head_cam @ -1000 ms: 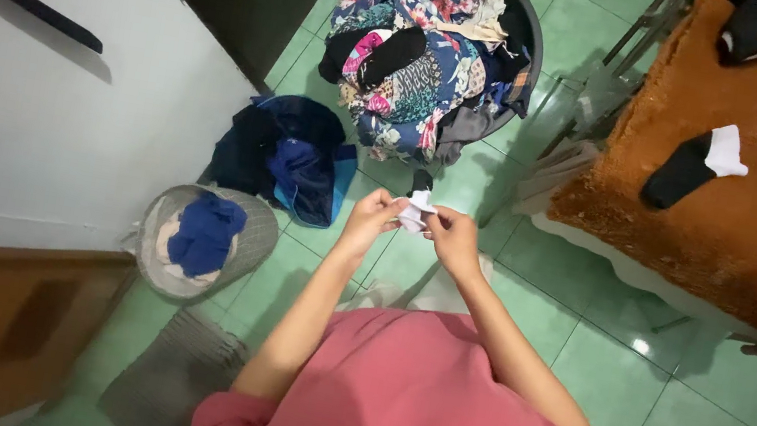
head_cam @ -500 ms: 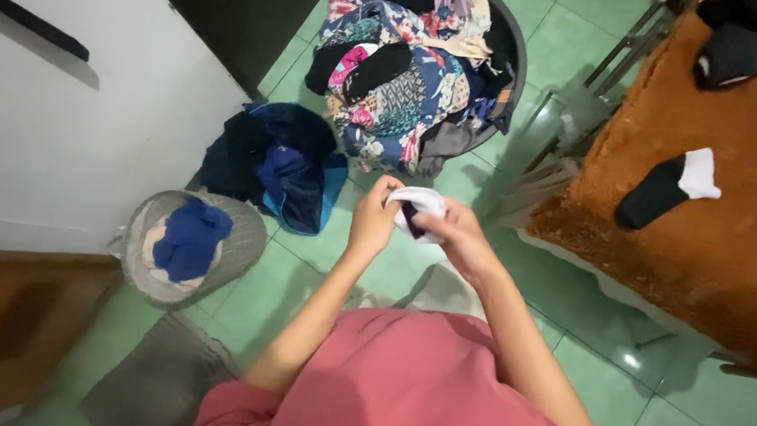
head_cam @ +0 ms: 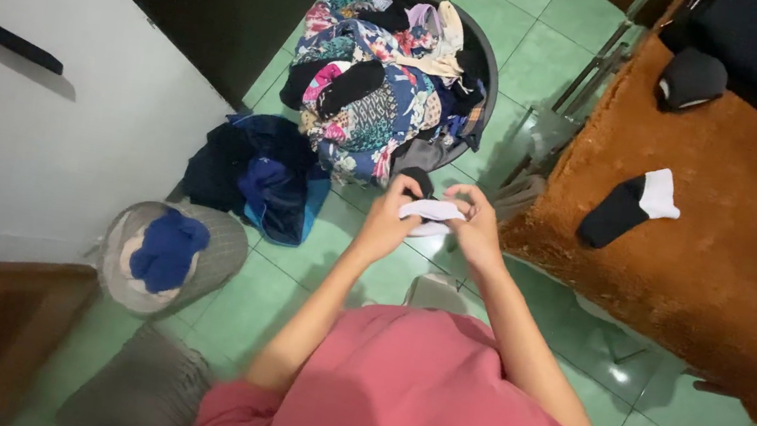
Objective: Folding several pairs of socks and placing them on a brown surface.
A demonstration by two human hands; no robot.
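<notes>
1. The left hand [head_cam: 385, 227] and right hand [head_cam: 474, 228] hold a black-and-white sock [head_cam: 429, 211] between them above the green floor [head_cam: 574, 67].
2. Fingers of both hands pinch the sock's white cuff; its dark part seems bunched behind the left fingers.
3. Just beyond stands a round basket [head_cam: 490, 69] heaped with patterned clothes [head_cam: 368, 90].
4. A matching sock [head_cam: 631, 204] lies on the orange rug [head_cam: 726, 258] to the right.
5. A dark blue garment [head_cam: 253, 173] lies left of the basket.

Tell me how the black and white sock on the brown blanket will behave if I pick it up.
The sock lies flat and bent, so it will probably droop limply. It looks thin, so likely very light. The fuzzy blanket may cling to it slightly.
</notes>
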